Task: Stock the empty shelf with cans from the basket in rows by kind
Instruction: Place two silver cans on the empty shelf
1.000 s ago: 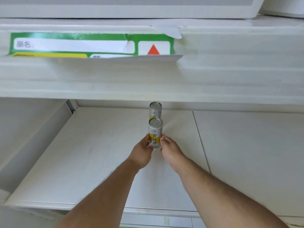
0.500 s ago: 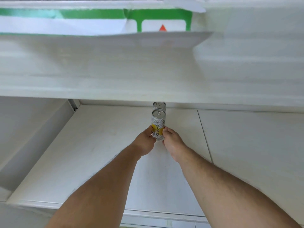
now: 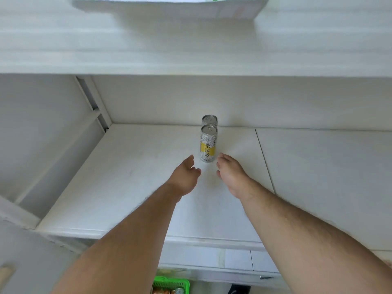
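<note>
Front can (image 3: pixel 208 144), slim silver-and-yellow tin, upright on the shelf (image 3: pixel 131 179) directly before a matching rear can (image 3: pixel 210 120); likely rigid, smooth, slippery, dentable, best taken mid-body; left hand (image 3: pixel 184 177) and right hand (image 3: pixel 230 174) released, flanking it, holding nothing.

Both hands (image 3: pixel 209 175) released front can (image 3: pixel 208 145), pulled back.

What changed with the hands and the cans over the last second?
Both hands let go of the front can and drew back toward the person; the left hand and right hand are now open. Both cans stayed upright in line, the rear can behind.
</note>
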`<state>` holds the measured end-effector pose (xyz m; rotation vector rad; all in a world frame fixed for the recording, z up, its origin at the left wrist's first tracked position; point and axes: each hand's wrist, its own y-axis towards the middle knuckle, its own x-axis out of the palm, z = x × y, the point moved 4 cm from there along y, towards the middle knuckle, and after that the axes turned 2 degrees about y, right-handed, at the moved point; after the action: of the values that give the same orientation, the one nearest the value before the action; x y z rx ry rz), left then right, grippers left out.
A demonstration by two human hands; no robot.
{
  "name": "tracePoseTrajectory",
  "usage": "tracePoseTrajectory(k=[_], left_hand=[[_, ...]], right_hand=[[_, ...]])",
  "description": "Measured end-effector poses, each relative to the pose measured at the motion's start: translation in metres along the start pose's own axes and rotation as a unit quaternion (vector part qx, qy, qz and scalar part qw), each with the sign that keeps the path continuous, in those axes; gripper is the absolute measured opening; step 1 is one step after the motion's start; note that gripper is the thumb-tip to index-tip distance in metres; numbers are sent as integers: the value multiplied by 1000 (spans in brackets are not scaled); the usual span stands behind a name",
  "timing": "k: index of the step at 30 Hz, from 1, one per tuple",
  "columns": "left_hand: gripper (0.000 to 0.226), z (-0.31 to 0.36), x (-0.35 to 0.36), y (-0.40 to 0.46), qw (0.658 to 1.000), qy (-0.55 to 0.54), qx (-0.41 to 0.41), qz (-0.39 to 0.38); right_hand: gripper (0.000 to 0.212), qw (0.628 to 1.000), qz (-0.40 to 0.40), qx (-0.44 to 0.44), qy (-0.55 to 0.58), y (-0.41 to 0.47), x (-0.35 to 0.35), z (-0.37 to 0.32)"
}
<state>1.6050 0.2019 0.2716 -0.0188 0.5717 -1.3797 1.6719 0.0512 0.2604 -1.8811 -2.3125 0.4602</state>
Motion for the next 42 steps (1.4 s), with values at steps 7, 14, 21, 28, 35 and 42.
tracePoseTrajectory(k=[7,14,21,28,35,42], left_hand=[[65,-14,-2,-79,999,-38,19,10],[60,-52,-20,-157,992,-102,7,71],[55,-125,-23,-244,978,-124,-64,154],[51,-227,-5,-326,959,-92,-189,189],[50,-302,-29,-347,941,-107,-251,198],[51,-404,-61,-342,937,-92,-314,124]], right_hand=[[47,1000,-7,7,5,-72,5,0],[35,996,-91,11,24,-148,30,7],[25,973,-221,58,20,-234,50,57],[49,953,-257,138,-79,-280,45,145],[43,945,-239,165,-151,-287,75,206],[22,934,-184,253,-172,-295,143,299]])
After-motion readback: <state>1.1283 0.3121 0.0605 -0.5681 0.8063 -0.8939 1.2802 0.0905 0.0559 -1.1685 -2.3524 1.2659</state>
